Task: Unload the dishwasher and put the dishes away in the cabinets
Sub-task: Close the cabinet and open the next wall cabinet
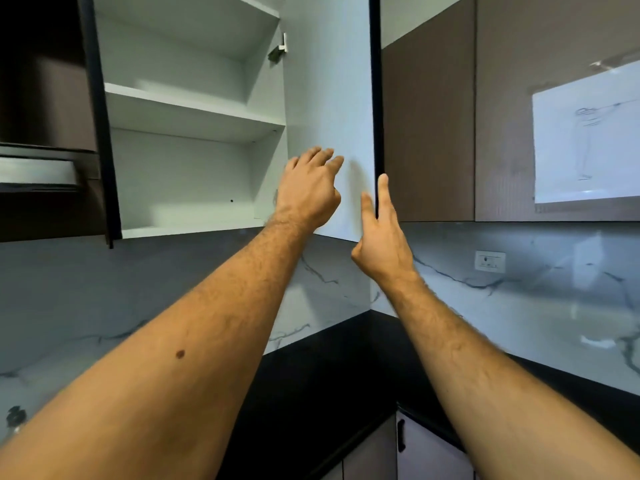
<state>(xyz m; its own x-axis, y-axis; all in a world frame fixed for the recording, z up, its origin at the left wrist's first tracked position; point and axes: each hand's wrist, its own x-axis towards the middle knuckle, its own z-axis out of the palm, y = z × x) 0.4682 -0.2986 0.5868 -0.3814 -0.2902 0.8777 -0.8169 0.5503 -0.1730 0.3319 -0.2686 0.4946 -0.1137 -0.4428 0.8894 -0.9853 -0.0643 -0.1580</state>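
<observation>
Both hands at open upper cabinet door, centre of frame; no dish in hand.

Fingers of right hand (pixel 379 233) straight and together, laid along dark front edge of cabinet door (pixel 329 98), thumb on pale inner face: touching, not clamping. Fingers of left hand (pixel 308 188) loosely spread, slightly curled, at or just off inner face near lower hinge side; contact not certain. Nothing held in either. Door: rigid flat panel, hinged at left, likely light and free-swinging; best taken at free edge where right hand lies, away from hinge (pixel 280 50). Cabinet (pixel 194 112) in upper left of frame, pale shelves bare. Dishes and dishwasher outside frame. Black counter (pixel 329 375) in lower centre, marble-pattern backsplash (pixel 519 306) behind, wall socket (pixel 489 260) at right.
</observation>
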